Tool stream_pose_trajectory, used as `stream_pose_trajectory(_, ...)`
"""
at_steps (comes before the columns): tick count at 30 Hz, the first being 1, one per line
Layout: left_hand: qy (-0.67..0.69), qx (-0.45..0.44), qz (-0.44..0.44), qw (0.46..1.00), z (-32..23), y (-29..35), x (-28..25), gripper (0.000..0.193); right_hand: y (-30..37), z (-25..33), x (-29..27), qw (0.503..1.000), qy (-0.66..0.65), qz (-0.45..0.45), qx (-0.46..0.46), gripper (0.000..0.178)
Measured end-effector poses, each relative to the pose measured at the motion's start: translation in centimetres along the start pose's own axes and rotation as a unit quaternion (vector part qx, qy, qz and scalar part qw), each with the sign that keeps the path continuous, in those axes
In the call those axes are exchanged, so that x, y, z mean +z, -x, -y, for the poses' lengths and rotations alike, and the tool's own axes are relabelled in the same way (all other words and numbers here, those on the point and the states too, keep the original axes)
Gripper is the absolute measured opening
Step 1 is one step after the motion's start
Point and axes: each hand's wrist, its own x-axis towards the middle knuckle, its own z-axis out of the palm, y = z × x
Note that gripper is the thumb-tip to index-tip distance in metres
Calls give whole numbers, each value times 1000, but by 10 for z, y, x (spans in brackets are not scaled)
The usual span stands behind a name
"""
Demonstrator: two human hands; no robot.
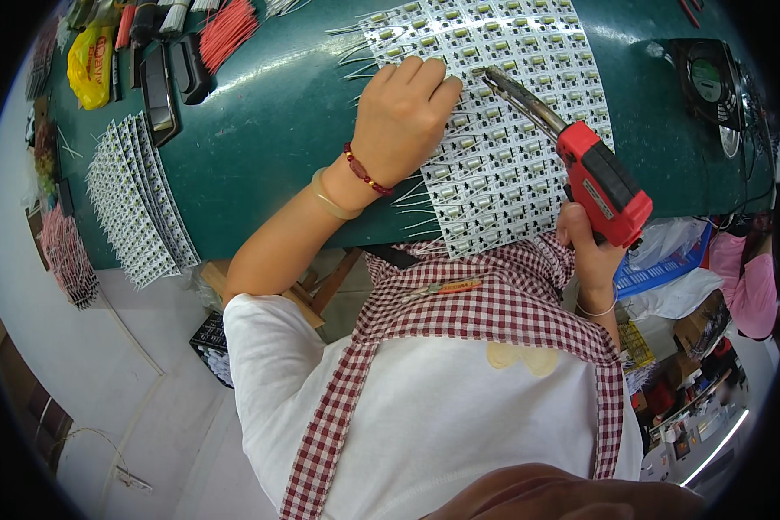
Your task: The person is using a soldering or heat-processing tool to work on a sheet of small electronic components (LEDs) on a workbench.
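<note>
My left hand (pixel 405 113) rests fingers-down on a large white panel of small circuit boards (pixel 503 165) lying on the green table (pixel 277 130). It wears a red bead bracelet and a pale bangle at the wrist. My right hand (pixel 588 250) grips a red and black soldering gun (pixel 600 180) at the table's near edge. The gun's metal tip (pixel 503 82) points at the panel just right of my left fingertips. Thin wire leads stick out along the panel's left side.
A fanned stack of similar white panels (pixel 134 199) lies at the table's left. Red wire bundles (pixel 228 30), black trays (pixel 160 82) and a yellow bag (pixel 91 65) sit at the back left. A small black fan (pixel 711 82) stands at the right. A blue basket (pixel 663 269) sits below.
</note>
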Motion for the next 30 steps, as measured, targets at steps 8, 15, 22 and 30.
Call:
stream_pose_trajectory(8, 47, -57, -15, 997, 4, 4, 3, 19, 5, -2, -5, 1000, -14, -5, 9, 10)
stream_pose_trajectory(15, 30, -1, 9, 1000, 4, 1, 0, 21, 15, -9, -6, 999, -23, 24, 32, 12)
stream_pose_trajectory(22, 7, 22, 22, 999, 2, 2, -2, 24, 16, -15, -7, 996, -29, 40, 73, 25)
stream_pose_trajectory(30, -7, 31, 23, 999, 1, -1, -4, 24, 22, -14, -10, 997, -27, 33, 71, 24)
